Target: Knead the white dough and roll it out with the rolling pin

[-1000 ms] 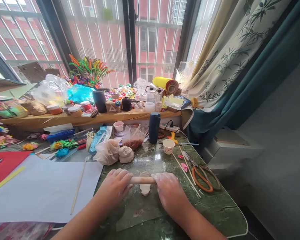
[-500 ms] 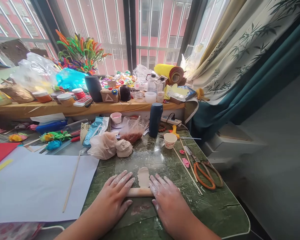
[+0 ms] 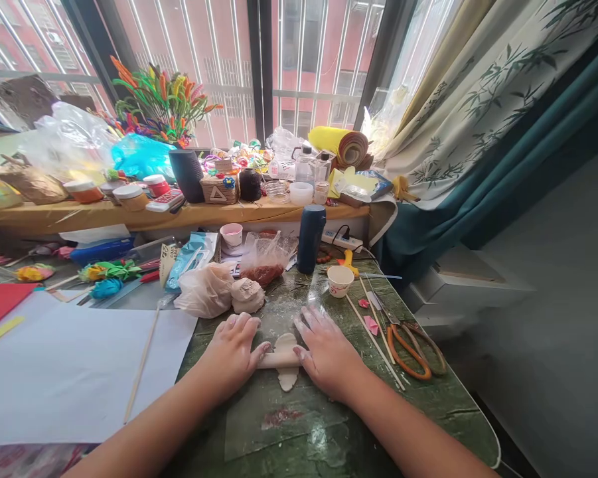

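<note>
A pale wooden rolling pin [image 3: 277,360] lies crosswise over a flattened, elongated piece of cream clay [image 3: 287,380], which shows on both sides of it. My left hand [image 3: 235,352] is closed over the pin's left end, fingers bent and thumb along it. On the right end, my right hand [image 3: 326,348] holds the pin under its palm and thumb, its whitened fingers reaching forward. Both ends of the pin are hidden by the hands. Beyond my left hand sits a lump of the same clay [image 3: 247,295] against a crumpled plastic bag [image 3: 205,290].
At right lie large orange-handled scissors [image 3: 411,352], thin sticks [image 3: 378,338] and pink scraps [image 3: 371,324]. A paper cup [image 3: 340,282] and a dark blue bottle [image 3: 310,239] stand farther back. White paper [image 3: 70,378] covers the left side. A crowded sill [image 3: 273,212] runs behind.
Both hands have moved forward, rolling the pin away from me onto the clay. The clay now shows on the near side too. My left fingers are more bent.
</note>
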### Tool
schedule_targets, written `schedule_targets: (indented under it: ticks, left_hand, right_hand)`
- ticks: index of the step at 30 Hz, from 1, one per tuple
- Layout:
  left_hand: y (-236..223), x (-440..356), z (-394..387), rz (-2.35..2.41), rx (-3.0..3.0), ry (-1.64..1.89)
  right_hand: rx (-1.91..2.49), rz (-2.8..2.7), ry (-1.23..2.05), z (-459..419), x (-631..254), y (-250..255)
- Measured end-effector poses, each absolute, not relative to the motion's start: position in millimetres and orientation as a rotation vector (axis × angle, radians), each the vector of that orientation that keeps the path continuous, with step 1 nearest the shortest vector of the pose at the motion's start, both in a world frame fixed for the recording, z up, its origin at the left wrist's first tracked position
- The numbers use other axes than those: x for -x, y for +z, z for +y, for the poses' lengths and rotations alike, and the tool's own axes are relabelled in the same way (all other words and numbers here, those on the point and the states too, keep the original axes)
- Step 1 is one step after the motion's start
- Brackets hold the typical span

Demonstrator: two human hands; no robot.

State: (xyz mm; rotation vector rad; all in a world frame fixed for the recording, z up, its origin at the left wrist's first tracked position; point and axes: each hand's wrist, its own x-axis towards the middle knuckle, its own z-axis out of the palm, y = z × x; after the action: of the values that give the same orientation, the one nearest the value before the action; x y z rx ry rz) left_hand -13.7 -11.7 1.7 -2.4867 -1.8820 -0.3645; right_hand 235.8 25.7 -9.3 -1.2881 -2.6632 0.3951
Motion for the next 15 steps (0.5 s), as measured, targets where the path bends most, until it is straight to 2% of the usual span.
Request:
schedule_targets:
  ticks: [6, 11, 15]
  left_hand:
    - [15.6, 9.7, -8.1, -1.899, 2.561, -0.269]
    - [19.7, 14.4, -29.9, -1.761, 2.769, -0.073]
    - [22.4, 18.4, -29.3, -1.682, 2.764, -0.072]
  right_hand:
    - [1.347, -2.565, 0.344, 27.8, -235.4, -13.7]
    - [1.191, -2.562, 0.23, -3.8, -251.8, -27.4]
    - [1.045, -2.649, 0.229, -4.4, -256.2, -25.6]
